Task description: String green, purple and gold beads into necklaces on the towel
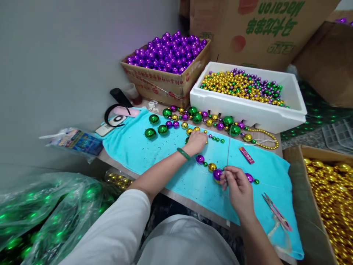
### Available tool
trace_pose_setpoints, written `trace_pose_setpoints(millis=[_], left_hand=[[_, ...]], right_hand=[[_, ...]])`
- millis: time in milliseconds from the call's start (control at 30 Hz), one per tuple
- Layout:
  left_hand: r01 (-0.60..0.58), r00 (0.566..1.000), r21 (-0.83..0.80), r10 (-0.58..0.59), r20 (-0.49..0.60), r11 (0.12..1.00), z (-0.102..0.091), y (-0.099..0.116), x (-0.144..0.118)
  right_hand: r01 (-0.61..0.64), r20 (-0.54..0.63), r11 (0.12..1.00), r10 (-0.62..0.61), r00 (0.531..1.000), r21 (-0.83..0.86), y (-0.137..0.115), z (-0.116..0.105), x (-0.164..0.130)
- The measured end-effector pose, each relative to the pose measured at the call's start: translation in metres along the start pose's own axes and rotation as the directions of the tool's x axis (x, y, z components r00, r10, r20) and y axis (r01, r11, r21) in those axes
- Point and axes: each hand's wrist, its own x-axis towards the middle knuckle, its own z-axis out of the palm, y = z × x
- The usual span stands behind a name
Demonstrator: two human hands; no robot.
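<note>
My right hand pinches a long thin needle that stands nearly upright. Just by its fingers lies a string of beads, with a purple bead, a gold bead and a larger purple bead. The string shows again past the hand at a small green bead. Further up the turquoise towel, my left hand is closed and pointing down among loose gold beads. Its fingertips are mostly hidden. Small green beads lie to its right.
Large green balls sit left on the towel. Behind lies a finished-looking bead necklace. A foam box of small beads and a carton of purple beads stand at the back. Scissors and a pink packet lie right.
</note>
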Motion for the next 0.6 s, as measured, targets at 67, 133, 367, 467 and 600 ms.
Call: trace_pose_setpoints(millis=[67, 133, 367, 467, 600], left_hand=[[0.013, 1.0, -0.002, -0.013, -0.004, 1.0, 0.003, 0.003, 0.001], [0.026, 1.0, -0.017, -0.026, -0.007, 1.0, 0.004, 0.004, 0.001], [0.084, 0.989, -0.551, -0.136, -0.054, 0.83, -0.009, 0.0, -0.007], [0.137, 0.975, -0.99, -0.184, 0.128, 0.041, -0.023, -0.002, -0.023], [0.177, 0.958, -0.833, -0.103, 0.268, -0.524, -0.036, -0.003, -0.045]], right_hand=[[-0.036, 0.008, 0.998, 0.036, 0.999, 0.047, -0.006, -0.005, 0.0], [-0.065, 0.022, 0.995, 0.063, 0.998, 0.076, -0.01, -0.009, -0.001], [-0.124, -0.022, 0.992, 0.124, 0.992, -0.006, -0.006, -0.008, -0.011], [-0.127, -0.077, 0.991, 0.125, 0.989, -0.027, 0.001, -0.007, -0.014], [-0.143, -0.097, 0.989, 0.138, 0.986, -0.046, 0.008, -0.008, -0.016]])
